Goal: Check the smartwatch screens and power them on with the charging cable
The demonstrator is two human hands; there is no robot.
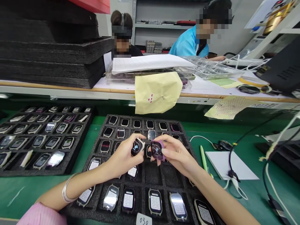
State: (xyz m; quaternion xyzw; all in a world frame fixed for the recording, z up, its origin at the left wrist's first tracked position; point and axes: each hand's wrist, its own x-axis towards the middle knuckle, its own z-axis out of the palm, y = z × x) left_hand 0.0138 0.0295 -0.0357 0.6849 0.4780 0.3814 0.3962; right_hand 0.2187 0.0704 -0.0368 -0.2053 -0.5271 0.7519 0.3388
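My left hand [127, 151] grips a smartwatch with a pale silver case [137, 147], its dark dial lit and tilted. In my right hand [177, 153] is a purple smartwatch [157, 150], also showing a lit dial with a blue figure. The two watches are held side by side, a small gap apart, above a black foam tray [150, 173]. Watches sit in many of the tray's pockets; those in the front rows, such as this watch [155, 201], show white screens. Two pockets under my right hand hold nothing. My forearms and hands hide part of the tray.
A second foam tray of watches [76, 153] lies at left. Right of mine are a green pen [203, 158], a white pad [232, 165] and cables. A shelf [112, 90] crosses ahead, bearing stacked black foam [47, 73] and papers. Two people sit beyond.
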